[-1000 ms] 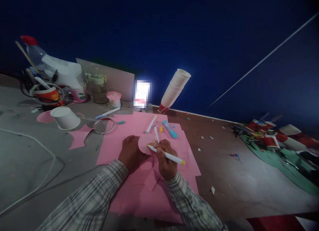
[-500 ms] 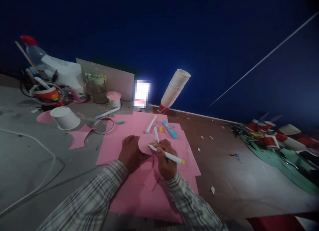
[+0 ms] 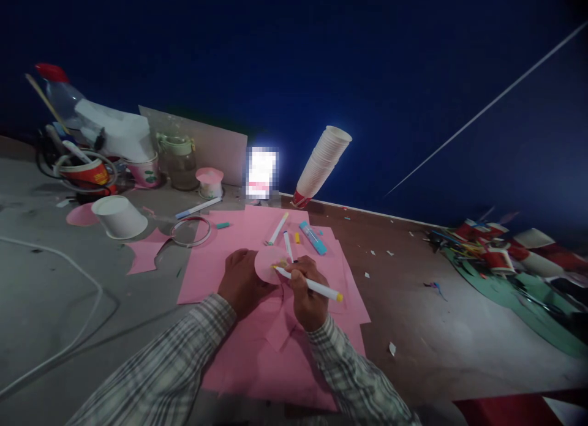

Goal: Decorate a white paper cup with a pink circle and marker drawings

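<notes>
My left hand point(image 3: 239, 282) is closed on a round pink paper piece point(image 3: 264, 267), gripping it by its left and lower edge; whatever lies under the round is hidden. In my right hand point(image 3: 310, 296) is a white marker point(image 3: 322, 289) with a yellow end, its yellow tip touching the face of the pink round, where a small yellowish mark shows. Both hands are over stacked pink paper sheets point(image 3: 257, 368). Beyond them lie a blue-tipped white marker point(image 3: 287, 245), another white marker point(image 3: 278, 229), a yellow cap point(image 3: 297, 238) and a light-blue case point(image 3: 313, 238).
A leaning stack of paper cups point(image 3: 322, 166) stands by the wall. On the left are a white paper cup point(image 3: 120, 219), a wire ring point(image 3: 190, 245), a glass jar point(image 3: 182, 166) and a white cable point(image 3: 87, 270). Several cups and tools lie around a green mat point(image 3: 496, 291) on the right.
My right hand and the marker have shifted very slightly to the right, with the tip still at the pink round. My left hand stays in place.
</notes>
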### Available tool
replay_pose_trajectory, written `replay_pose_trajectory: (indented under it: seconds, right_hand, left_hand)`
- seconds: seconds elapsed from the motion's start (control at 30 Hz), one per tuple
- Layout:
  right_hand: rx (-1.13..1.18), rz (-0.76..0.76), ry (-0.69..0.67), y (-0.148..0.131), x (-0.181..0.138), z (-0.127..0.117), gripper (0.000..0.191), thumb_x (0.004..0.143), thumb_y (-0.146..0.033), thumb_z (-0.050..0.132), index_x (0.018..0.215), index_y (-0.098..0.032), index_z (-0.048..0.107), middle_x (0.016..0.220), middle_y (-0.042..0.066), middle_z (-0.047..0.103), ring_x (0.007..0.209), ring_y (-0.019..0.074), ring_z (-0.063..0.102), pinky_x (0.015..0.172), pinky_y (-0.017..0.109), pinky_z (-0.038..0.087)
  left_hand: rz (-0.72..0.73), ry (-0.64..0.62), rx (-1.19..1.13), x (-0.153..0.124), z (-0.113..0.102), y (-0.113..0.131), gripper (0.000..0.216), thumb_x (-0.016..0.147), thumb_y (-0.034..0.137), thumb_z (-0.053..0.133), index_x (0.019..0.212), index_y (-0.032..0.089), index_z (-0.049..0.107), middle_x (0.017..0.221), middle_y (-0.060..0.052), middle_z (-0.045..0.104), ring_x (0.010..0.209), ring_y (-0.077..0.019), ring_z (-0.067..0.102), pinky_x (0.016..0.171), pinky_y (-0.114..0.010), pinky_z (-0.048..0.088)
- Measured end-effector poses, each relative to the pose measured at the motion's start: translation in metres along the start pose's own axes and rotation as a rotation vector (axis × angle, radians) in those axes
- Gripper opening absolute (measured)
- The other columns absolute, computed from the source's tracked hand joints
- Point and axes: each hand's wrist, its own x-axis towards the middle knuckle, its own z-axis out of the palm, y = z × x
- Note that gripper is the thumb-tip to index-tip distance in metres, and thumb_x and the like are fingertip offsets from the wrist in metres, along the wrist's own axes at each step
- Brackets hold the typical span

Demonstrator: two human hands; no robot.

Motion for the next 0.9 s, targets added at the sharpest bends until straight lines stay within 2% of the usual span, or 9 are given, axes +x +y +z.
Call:
replay_pose_trajectory:
  seconds: [0.27, 0.6, 0.9]
  right_hand:
    - [0.015, 0.009, 0.017, 0.0007, -0.0002, 0.0008, 0.024, 0.103, -0.025, 0.05, 0.088, -0.023, 0.069, 0.077, 0.001, 0.077, 0.068, 0.019, 0.068, 0.071, 0.039, 0.052]
    - [-0.006, -0.001, -0.039, 0.0019, -0.001, 0.001, 0.024, 0.103, -0.025, 0.049, 0.093, -0.023, 0.07, 0.085, 0.004, 0.081, 0.073, 0.0207, 0.071, 0.076, 0.041, 0.054]
    - [0.03, 0.053, 0.006, 0.0045, -0.0018, -0.0012, 0.026, 0.102, -0.029, 0.051, 0.088, -0.022, 0.071, 0.072, 0.002, 0.071, 0.069, 0.0203, 0.065, 0.072, 0.04, 0.053]
  left_hand:
    - [0.012, 0.013, 0.018, 0.0004, 0.0007, -0.0005, 0.049, 0.073, 0.03, 0.08, 0.121, 0.026, 0.071, 0.107, -0.009, 0.073, 0.122, -0.038, 0.059, 0.108, -0.051, 0.042]
    - [-0.004, -0.007, -0.005, -0.0001, -0.0004, 0.0002, 0.051, 0.074, 0.03, 0.078, 0.124, 0.025, 0.07, 0.108, -0.009, 0.072, 0.124, -0.039, 0.056, 0.109, -0.053, 0.041]
    - [0.013, 0.006, -0.008, -0.0009, -0.0002, 0.0004, 0.05, 0.075, 0.03, 0.078, 0.124, 0.026, 0.071, 0.111, -0.009, 0.073, 0.123, -0.0386, 0.057, 0.109, -0.052, 0.04]
